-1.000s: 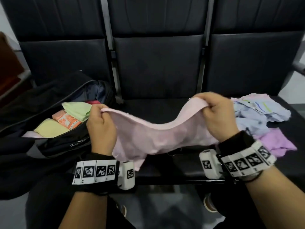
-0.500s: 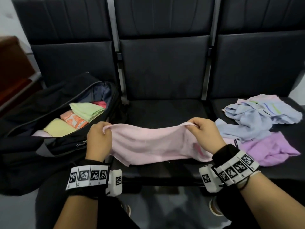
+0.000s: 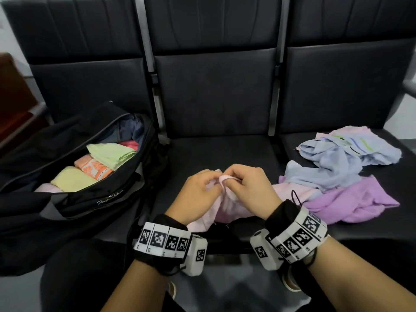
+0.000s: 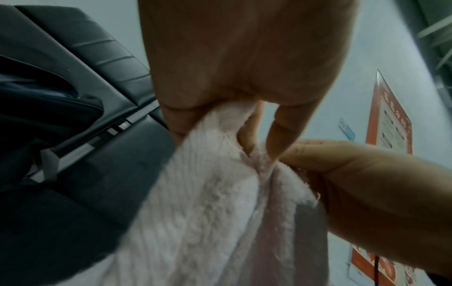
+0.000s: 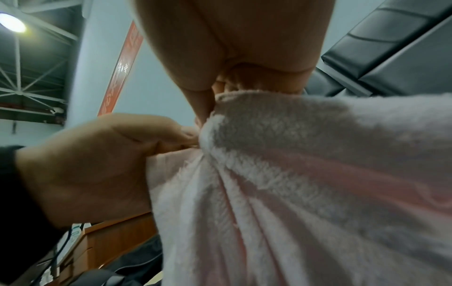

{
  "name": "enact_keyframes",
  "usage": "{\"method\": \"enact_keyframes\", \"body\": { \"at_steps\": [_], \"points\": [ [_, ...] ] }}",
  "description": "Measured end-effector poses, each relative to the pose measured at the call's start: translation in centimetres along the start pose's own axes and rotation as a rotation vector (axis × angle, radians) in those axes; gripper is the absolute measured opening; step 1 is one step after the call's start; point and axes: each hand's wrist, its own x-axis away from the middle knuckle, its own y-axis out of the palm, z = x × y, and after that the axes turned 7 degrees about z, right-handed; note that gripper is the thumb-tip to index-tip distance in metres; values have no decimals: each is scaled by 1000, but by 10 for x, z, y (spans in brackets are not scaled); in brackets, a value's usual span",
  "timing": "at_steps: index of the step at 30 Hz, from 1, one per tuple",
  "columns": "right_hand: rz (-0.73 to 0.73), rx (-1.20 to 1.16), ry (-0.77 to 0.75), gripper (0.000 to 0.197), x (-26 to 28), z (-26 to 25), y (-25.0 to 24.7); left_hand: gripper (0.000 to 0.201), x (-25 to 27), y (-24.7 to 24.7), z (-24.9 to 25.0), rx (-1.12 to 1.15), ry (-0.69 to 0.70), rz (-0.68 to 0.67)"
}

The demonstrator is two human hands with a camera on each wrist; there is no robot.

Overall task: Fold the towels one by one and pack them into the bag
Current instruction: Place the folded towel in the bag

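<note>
Over the middle seat, my left hand (image 3: 203, 188) and right hand (image 3: 244, 183) meet and pinch the two top corners of a pale pink towel (image 3: 227, 208) together. The towel (image 4: 208, 212) hangs doubled below the fingers, its lower part on the seat. The left wrist view shows my left fingers (image 4: 244, 123) pinching the edge against the right hand (image 4: 354, 183). The right wrist view shows the pink towel (image 5: 305, 183) bunched under my right hand (image 5: 220, 87). An open black bag (image 3: 74, 199) on the left seat holds folded green (image 3: 110, 154), orange (image 3: 94, 168) and yellow (image 3: 72, 179) towels.
On the right seat lies a loose pile: a light blue towel (image 3: 333, 167), a striped one (image 3: 364, 147) and a purple one (image 3: 351, 201). Black seat backs (image 3: 213, 86) rise behind. My dark-trousered knee (image 3: 85, 278) is below the bag.
My hands held the pink towel stretched wide and raised; they lowered it and came together, bringing its two corners to meet, so the towel now hangs folded in half.
</note>
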Motion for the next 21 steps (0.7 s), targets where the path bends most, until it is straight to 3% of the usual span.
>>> {"method": "enact_keyframes", "body": {
  "at_steps": [4,10,15,18,21],
  "points": [
    [-7,-37,-12,11,1,0,-6,6,2,5,2,-7,17,52],
    [-65,143,-16,6,2,40,-30,13,0,-8,-5,70,69,271],
    [-61,453,103,8,4,90,-61,10,-4,-18,-10,181,13,376],
    [51,534,218,12,-1,100,-79,9,-8,-22,-12,243,9,465],
    [283,424,148,18,-12,79,-87,17,-11,-25,-15,270,-4,524]
  ]
}}
